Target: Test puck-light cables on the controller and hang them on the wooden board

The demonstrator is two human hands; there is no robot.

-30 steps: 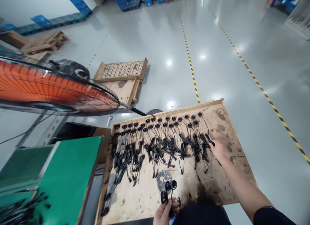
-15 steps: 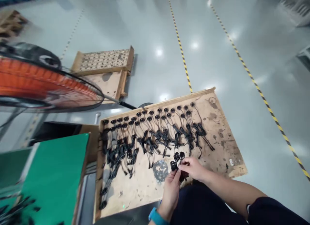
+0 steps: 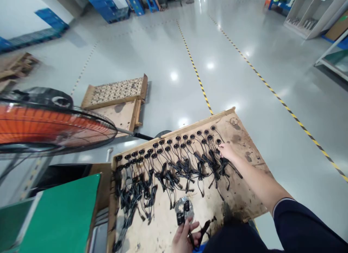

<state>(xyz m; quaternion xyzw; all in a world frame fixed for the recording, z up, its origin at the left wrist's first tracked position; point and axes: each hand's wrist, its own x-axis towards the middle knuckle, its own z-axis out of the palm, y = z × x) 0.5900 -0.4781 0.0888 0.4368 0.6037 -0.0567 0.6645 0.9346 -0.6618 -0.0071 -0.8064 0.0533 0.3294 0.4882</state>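
Observation:
My left hand (image 3: 185, 236) is low over the board's front edge, its fingers curled round black cabled parts (image 3: 180, 219) whose round heads stick up past the fingertips. Some of their dark cable (image 3: 202, 231) hangs by the palm. Farther out, my right hand (image 3: 227, 151) pinches a black round-headed cabled part (image 3: 218, 141) just below its head, at the right end of the rows. Similar black parts (image 3: 183, 146) lie beside it, heads toward the far edge, their bundled cables (image 3: 186, 169) toward me. All rest on a stained wooden board (image 3: 160, 231) with raised edges.
A large orange fan (image 3: 49, 126) stands at the left, its pole (image 3: 136, 134) passing behind the board. A green panel (image 3: 62, 213) adjoins the board's left side. Wooden trays (image 3: 116, 91) lie on the floor beyond. Striped yellow-black tape (image 3: 198, 75) crosses the grey floor.
My right hand has left my left hand and reached forward and right to the row's end with one black part. My left hand still holds others. The view has tilted up.

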